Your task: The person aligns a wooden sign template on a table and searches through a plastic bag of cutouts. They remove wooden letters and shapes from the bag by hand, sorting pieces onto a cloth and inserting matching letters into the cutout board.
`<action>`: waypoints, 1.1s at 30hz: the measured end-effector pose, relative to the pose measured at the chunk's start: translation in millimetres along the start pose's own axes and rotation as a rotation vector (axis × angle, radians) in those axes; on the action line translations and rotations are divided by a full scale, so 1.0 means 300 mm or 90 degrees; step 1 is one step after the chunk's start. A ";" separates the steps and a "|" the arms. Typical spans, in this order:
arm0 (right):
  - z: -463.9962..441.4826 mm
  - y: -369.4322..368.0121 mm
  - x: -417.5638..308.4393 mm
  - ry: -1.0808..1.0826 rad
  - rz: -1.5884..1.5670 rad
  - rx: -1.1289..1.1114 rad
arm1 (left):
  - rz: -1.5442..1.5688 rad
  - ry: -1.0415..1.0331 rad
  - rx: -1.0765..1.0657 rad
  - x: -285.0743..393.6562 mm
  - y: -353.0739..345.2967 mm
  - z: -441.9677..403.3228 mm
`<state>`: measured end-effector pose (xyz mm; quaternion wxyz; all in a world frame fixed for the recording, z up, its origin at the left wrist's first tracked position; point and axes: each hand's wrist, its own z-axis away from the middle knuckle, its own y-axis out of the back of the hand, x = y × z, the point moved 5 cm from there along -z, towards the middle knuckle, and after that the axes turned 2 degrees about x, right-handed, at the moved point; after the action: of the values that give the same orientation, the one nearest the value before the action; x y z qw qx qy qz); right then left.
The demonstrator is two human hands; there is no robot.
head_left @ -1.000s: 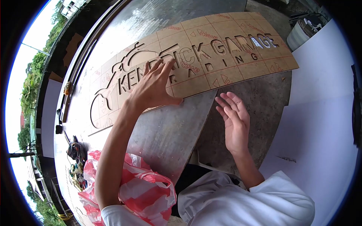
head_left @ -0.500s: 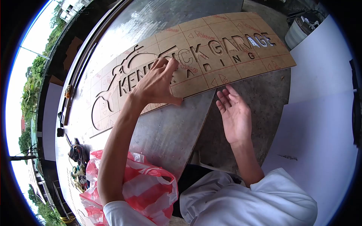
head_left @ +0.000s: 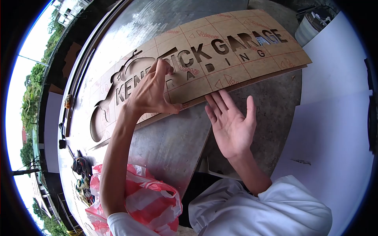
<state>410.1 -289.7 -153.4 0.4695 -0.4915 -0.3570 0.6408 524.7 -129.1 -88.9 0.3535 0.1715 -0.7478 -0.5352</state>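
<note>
Head view, only one here: brown cut-out panel [head_left: 206, 63] covered in red-printed protective paper, lying slantwise over the metal bench [head_left: 169, 143], its right end higher up the view. Large cut-out letters run along it, "GARAGE" clear at the right, "KEN" at the left, the middle of that word covered by fingers. Smaller letters sit in a row below, ending "ADING". Curvy cut-out outline at the far left end. Near edge of the panel is tipped up a bit; a second brown layer [head_left: 301, 67] shows as a thin strip under the right end. Left hand [head_left: 147, 94] arches over the panel, fingers bent down at the letters, thumb at the near edge; fingertips partly hidden, so can't tell if it grips or just presses. Right hand [head_left: 233, 126] is open, palm up, thumb spread away, fingertips at the underside of the near edge, nothing held in the palm. Red-and-white plastic bag [head_left: 151, 200] next to the left forearm, partly behind it. Dark bundle [head_left: 80, 167] further left, near the bag. Big white sheet [head_left: 330, 133] at right, white container [head_left: 306, 33] top right, just past the panel's end.
</note>
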 end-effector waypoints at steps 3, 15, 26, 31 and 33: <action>-0.003 -0.072 0.000 -0.043 -0.057 -0.170 | -0.005 -0.002 0.008 0.014 0.026 0.005; -0.028 -0.231 -0.070 -0.007 -0.060 -0.238 | -0.067 -0.002 0.171 0.199 -0.091 0.108; -0.035 -0.288 -0.092 -0.021 -0.040 -0.342 | 0.102 -0.035 0.236 -0.023 -0.124 -0.041; -0.032 -0.293 -0.094 -0.025 -0.070 -0.349 | 0.247 0.125 0.247 0.172 -0.037 0.169; -0.035 -0.290 -0.086 -0.009 -0.021 -0.337 | 0.761 0.407 0.167 0.214 -0.005 0.284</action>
<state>444.0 -287.9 -68.5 0.3328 -0.5868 -0.5232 0.5207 419.5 -112.4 -83.2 0.7673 -0.0797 -0.6317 -0.0763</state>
